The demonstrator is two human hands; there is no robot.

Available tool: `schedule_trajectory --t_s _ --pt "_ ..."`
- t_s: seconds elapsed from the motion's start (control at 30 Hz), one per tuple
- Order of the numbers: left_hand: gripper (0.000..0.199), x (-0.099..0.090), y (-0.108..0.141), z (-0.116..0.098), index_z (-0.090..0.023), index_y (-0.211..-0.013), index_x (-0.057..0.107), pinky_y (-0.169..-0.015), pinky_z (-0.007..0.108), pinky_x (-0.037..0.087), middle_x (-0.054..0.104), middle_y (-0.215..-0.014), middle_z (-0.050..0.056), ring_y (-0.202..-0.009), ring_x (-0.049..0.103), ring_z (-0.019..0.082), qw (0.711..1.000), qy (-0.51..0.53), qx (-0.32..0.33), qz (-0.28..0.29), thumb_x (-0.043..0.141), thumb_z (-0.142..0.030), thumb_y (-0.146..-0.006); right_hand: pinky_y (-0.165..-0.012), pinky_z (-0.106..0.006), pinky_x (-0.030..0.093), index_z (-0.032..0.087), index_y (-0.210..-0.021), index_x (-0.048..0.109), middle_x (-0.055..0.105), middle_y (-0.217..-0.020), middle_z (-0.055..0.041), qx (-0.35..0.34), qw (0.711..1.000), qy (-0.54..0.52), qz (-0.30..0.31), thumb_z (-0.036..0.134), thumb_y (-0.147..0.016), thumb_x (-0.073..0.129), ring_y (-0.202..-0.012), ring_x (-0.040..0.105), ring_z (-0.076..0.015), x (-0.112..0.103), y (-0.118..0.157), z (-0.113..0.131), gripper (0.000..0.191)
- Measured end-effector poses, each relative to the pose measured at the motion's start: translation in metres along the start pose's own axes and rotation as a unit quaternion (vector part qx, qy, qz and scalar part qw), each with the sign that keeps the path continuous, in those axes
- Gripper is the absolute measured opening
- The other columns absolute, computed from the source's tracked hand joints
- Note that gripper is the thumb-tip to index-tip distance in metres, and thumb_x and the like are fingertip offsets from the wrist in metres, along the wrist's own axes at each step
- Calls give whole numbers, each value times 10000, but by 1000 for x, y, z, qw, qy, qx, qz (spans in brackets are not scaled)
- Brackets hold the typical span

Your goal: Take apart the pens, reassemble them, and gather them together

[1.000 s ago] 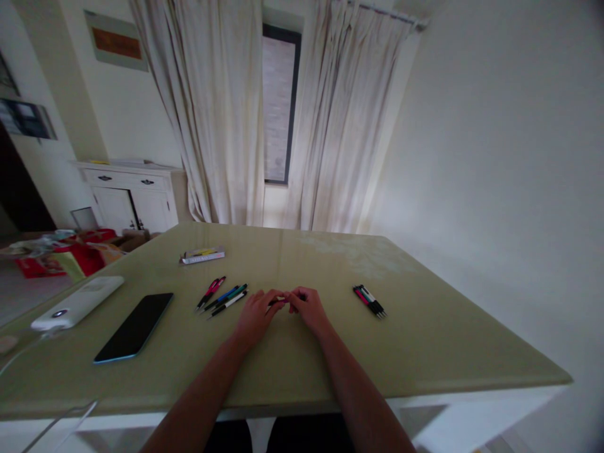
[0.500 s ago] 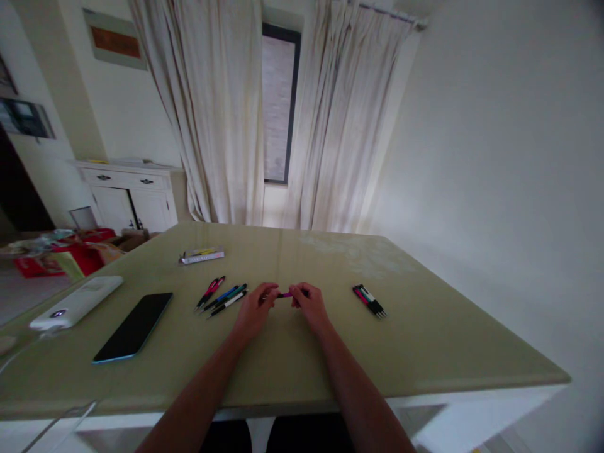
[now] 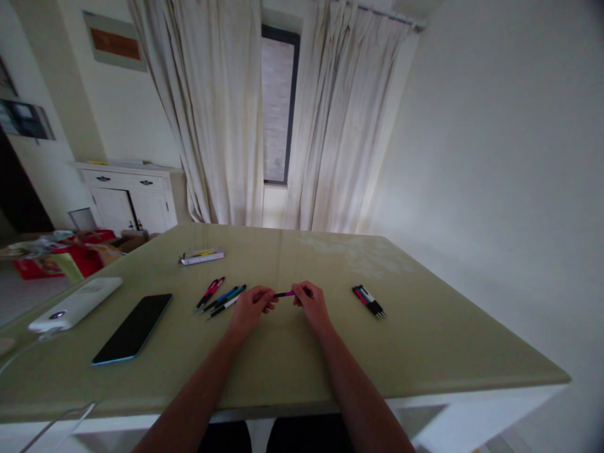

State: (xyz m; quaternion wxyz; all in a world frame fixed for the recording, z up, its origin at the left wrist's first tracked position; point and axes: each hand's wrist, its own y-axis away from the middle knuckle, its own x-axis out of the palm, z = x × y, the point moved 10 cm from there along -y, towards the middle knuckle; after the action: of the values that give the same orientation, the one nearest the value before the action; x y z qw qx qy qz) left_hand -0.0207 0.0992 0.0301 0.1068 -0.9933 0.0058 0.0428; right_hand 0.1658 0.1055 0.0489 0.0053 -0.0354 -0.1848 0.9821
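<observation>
A purple and black pen (image 3: pixel 285 294) lies level between my two hands, above the middle of the table. My right hand (image 3: pixel 310 301) pinches its purple end. The fingers of my left hand (image 3: pixel 253 306) are closed on the black end. Just left of my left hand lie several pens (image 3: pixel 223 301), blue, green, black and white, and beside them pens in pink and black (image 3: pixel 209 293). To the right of my right hand, another group of pens (image 3: pixel 369 301) lies side by side, pink, green and white with black grips.
A dark phone (image 3: pixel 134 328) and a white device (image 3: pixel 75 304) with a cable lie on the left of the table (image 3: pixel 292 371). Farther back is a clear pen package (image 3: pixel 202 256). A wall borders the right side; curtains hang behind.
My left hand has shifted slightly left along the pen, and more of the pen's black part shows between the hands. My right hand has hardly moved.
</observation>
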Motion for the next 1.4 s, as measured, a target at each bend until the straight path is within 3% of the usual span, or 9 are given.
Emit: schedule_trajectory --t_s 0.13,0.3,0.47,0.6,0.8,1.03,1.23,1.4 --pt "351 -2 -1 -10 -173 -918 692 -687 292 536 779 -886 86 -819 719 216 999 -11 41 -5 747 -454 -715 -494 -235 379 181 -728 675 607 -541 -15 7 1000 2 -4 557 -856 635 -489 501 -127 -1 0 -2 399" --pt "432 -1 -2 3 -146 -924 699 -561 286 505 774 -791 98 -659 703 207 1000 -17 -18 -4 627 -547 -781 -499 -237 388 182 -729 675 602 -542 -9 5 1000 5 -4 553 -851 640 -496 506 -129 -1 0 -2 392" --pt "362 -2 -1 -3 -169 -923 720 -624 280 513 769 -771 69 -738 717 215 1000 -26 15 -6 738 -456 -703 -502 -235 388 181 -726 678 612 -545 -17 6 1000 8 -5 545 -851 640 -494 506 -127 -1 0 -1 387" --pt "433 2 0 2 -156 -954 697 -536 263 470 781 -857 106 -655 709 200 1000 -18 -14 8 612 -553 -805 -510 -237 394 178 -739 692 615 -554 -19 1 1000 5 -3 544 -858 635 -504 514 -129 0 0 1 389" --pt "425 -1 1 -4 -156 -913 697 -531 259 453 784 -840 110 -660 704 201 1000 -25 -11 -4 672 -544 -742 -512 -237 399 173 -743 682 630 -561 -24 12 1000 -1 8 544 -847 640 -502 516 -129 3 0 -1 387" --pt "572 2 1 6 -133 -838 706 -478 252 408 774 -793 132 -533 651 168 999 -27 -43 5 507 -669 -826 -526 -236 401 173 -772 697 644 -587 -27 4 1000 -6 10 532 -846 649 -526 528 -130 4 1 3 370" --pt "446 3 0 -9 -171 -887 732 -498 247 411 788 -879 97 -598 649 167 998 -45 31 17 598 -588 -802 -497 -233 379 173 -761 693 650 -580 -34 32 999 -16 15 569 -838 645 -507 519 -130 4 1 -4 407" --pt "521 4 2 -6 -148 -851 724 -514 256 427 784 -848 125 -564 644 162 1000 -14 -4 15 533 -632 -831 -497 -231 372 178 -756 686 640 -571 -23 23 999 -29 6 560 -825 660 -506 511 -126 3 0 -3 389"
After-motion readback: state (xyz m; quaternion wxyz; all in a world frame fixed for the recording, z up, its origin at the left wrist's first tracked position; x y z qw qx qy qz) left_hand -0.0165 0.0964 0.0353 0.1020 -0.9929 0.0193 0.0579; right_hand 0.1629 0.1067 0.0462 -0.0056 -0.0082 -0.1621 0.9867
